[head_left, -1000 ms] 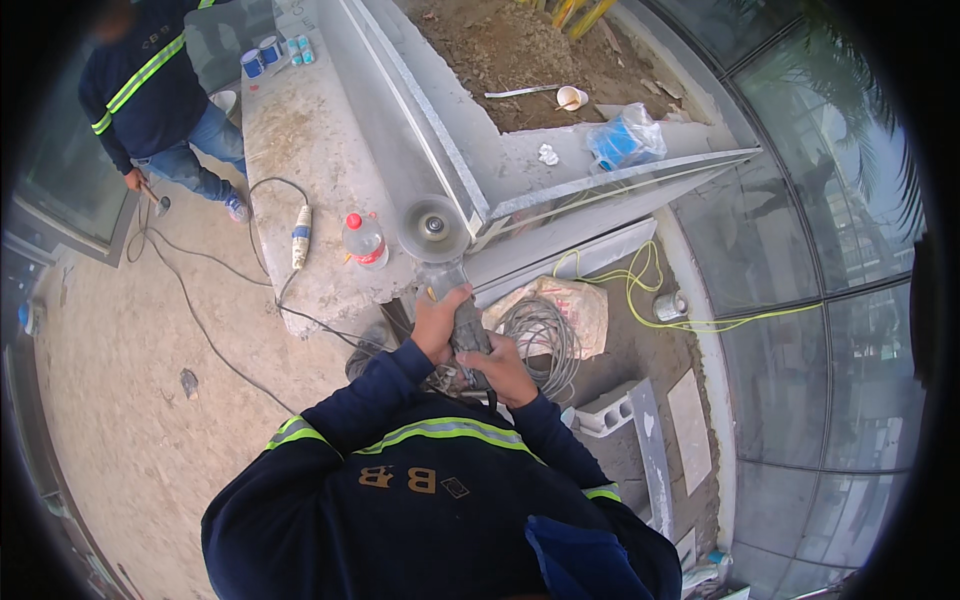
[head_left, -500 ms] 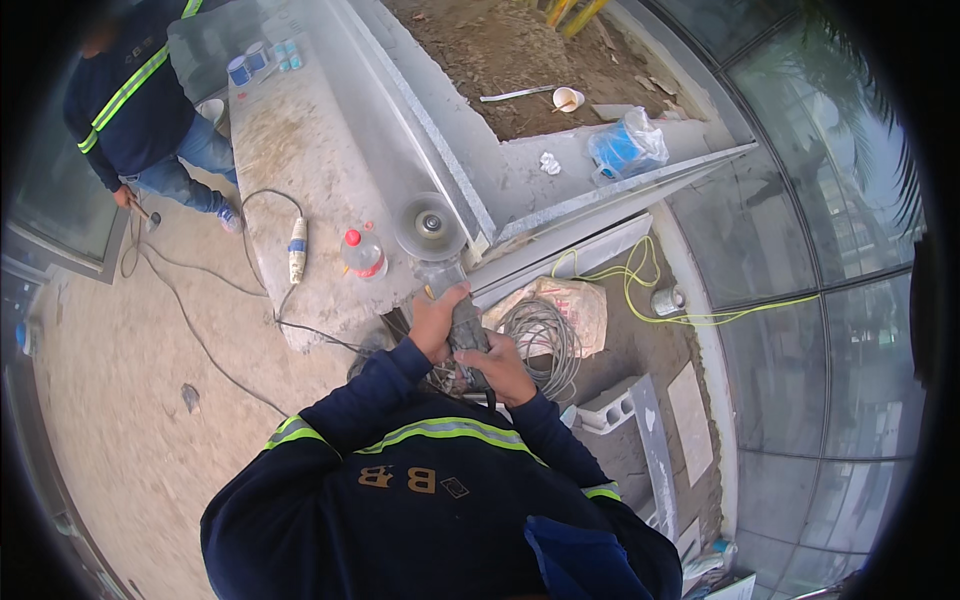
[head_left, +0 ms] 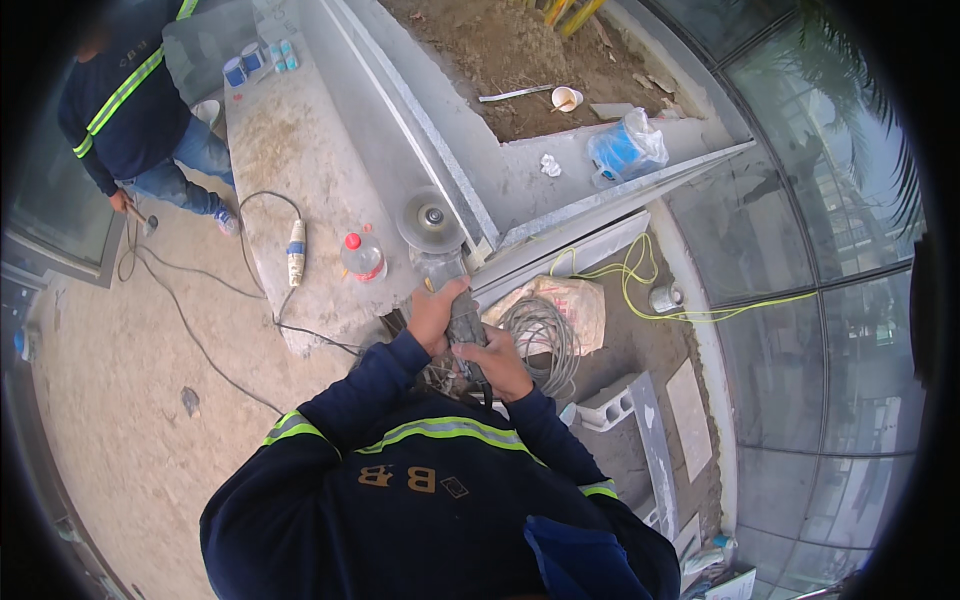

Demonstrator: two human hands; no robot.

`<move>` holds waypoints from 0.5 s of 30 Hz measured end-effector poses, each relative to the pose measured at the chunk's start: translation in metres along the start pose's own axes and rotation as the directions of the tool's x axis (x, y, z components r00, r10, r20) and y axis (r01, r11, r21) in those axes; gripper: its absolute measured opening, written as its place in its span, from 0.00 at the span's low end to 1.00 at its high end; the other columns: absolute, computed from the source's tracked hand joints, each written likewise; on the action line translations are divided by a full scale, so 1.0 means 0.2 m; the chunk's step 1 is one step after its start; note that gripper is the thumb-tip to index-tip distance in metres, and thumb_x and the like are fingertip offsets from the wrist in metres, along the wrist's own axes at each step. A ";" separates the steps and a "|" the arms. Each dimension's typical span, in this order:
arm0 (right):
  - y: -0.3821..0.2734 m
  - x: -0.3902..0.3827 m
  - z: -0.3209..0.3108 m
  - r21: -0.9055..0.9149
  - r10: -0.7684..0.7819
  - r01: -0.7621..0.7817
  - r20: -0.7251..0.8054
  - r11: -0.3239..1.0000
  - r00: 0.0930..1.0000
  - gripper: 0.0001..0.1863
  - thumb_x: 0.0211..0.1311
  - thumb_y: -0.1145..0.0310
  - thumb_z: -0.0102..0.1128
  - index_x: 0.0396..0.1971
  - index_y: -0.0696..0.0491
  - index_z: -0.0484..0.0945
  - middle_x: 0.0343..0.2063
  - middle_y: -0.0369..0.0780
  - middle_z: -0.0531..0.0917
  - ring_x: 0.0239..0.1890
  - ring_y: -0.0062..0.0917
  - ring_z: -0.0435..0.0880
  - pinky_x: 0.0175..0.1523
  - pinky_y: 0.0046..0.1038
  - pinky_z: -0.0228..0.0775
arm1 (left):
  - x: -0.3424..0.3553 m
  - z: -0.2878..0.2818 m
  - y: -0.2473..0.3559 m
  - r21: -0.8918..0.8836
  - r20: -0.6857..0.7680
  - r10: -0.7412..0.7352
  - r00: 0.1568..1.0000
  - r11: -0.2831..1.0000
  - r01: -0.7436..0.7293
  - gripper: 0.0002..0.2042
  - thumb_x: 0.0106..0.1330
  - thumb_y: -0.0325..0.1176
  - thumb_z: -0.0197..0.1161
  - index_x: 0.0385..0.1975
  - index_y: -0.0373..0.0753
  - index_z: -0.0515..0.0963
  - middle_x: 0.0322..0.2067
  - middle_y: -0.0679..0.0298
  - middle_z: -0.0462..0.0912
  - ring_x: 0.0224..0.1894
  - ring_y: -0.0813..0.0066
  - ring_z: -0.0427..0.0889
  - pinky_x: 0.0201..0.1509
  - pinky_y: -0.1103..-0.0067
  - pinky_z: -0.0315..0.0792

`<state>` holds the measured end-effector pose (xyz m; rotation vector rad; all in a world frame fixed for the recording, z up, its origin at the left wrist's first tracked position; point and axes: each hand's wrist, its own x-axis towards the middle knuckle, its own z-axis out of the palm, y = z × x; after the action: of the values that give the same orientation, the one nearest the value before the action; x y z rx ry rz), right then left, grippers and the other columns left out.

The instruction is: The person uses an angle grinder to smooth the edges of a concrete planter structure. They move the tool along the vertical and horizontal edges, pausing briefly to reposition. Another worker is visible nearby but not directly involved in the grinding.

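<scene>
An angle grinder [head_left: 464, 325] is gripped in both my hands, its body pointing away from me. My left hand [head_left: 433, 317] wraps round the front of the body. Farther back, my right hand [head_left: 498, 363] holds the rear end. The round disc [head_left: 421, 232] at its far end lies beside the corner of the grey stone-clad ledge [head_left: 487, 238]; whether it touches the stone, I cannot tell. Left of the disc, a clear bottle with a red cap [head_left: 364, 258] stands on the dusty slab [head_left: 300, 160].
A cable connector [head_left: 296, 252] lies on the slab, with dark cable trailing across the floor. At my right are coiled grey cable [head_left: 541, 335], a hollow block [head_left: 607, 404] and a yellow-green cord [head_left: 628, 285]. A co-worker [head_left: 135, 110] stands at the far left, holding a hammer-like tool [head_left: 148, 222].
The view has shifted very slightly. My hands keep the same hold on the angle grinder, and its disc stays by the ledge corner.
</scene>
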<state>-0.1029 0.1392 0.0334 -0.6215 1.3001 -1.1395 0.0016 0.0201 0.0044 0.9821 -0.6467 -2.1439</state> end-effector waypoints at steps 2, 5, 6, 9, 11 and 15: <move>0.01 -0.02 0.00 -0.003 0.000 0.000 0.002 1.000 1.000 0.13 0.62 0.72 0.71 0.43 0.62 0.81 0.28 0.37 0.86 0.25 0.19 0.83 0.32 0.23 0.76 | -0.02 0.00 -0.02 -0.006 -0.003 0.008 1.000 1.000 -0.008 0.18 0.67 0.38 0.72 0.49 0.36 0.75 0.34 0.60 0.80 0.33 0.65 0.85 0.34 0.67 0.82; 0.03 -0.06 -0.01 0.007 0.008 -0.008 0.013 1.000 1.000 0.14 0.62 0.72 0.71 0.44 0.62 0.81 0.29 0.38 0.86 0.26 0.19 0.84 0.33 0.23 0.76 | -0.05 0.00 -0.05 -0.010 -0.005 0.021 1.000 1.000 -0.021 0.17 0.67 0.38 0.72 0.48 0.36 0.75 0.34 0.60 0.80 0.33 0.65 0.85 0.34 0.68 0.82; 0.03 -0.08 -0.02 0.014 0.010 -0.011 0.018 1.000 1.000 0.14 0.62 0.72 0.71 0.44 0.63 0.81 0.29 0.38 0.86 0.26 0.19 0.84 0.33 0.23 0.76 | -0.07 0.00 -0.06 -0.014 -0.011 0.016 1.000 1.000 -0.016 0.17 0.67 0.38 0.72 0.48 0.36 0.75 0.34 0.60 0.80 0.33 0.65 0.85 0.34 0.68 0.82; 0.04 -0.13 -0.03 0.021 0.011 -0.011 0.024 1.000 1.000 0.14 0.62 0.73 0.71 0.45 0.63 0.81 0.30 0.38 0.86 0.26 0.19 0.84 0.34 0.23 0.77 | -0.12 0.02 -0.09 -0.028 -0.021 0.008 1.000 1.000 -0.008 0.17 0.67 0.38 0.72 0.48 0.36 0.75 0.34 0.59 0.80 0.33 0.65 0.85 0.34 0.67 0.82; 0.05 -0.18 -0.03 0.027 0.016 -0.017 0.032 0.999 0.999 0.14 0.62 0.74 0.71 0.45 0.63 0.81 0.31 0.38 0.86 0.27 0.19 0.84 0.34 0.23 0.77 | -0.16 0.02 -0.12 -0.033 -0.020 0.005 1.000 0.999 -0.005 0.17 0.67 0.37 0.71 0.47 0.36 0.75 0.35 0.59 0.80 0.33 0.65 0.85 0.34 0.67 0.82; 0.07 -0.26 -0.06 0.033 0.020 -0.022 0.050 0.999 0.999 0.13 0.63 0.75 0.70 0.45 0.63 0.81 0.32 0.37 0.86 0.28 0.18 0.84 0.35 0.23 0.77 | -0.22 0.03 -0.19 -0.040 -0.016 0.017 1.000 0.999 -0.018 0.16 0.67 0.37 0.71 0.47 0.36 0.75 0.35 0.59 0.80 0.33 0.64 0.85 0.34 0.67 0.82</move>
<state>-0.1037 0.1933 0.0397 -0.6062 1.2401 -1.1199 0.0049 0.0781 0.0024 0.9673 -0.6000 -2.1239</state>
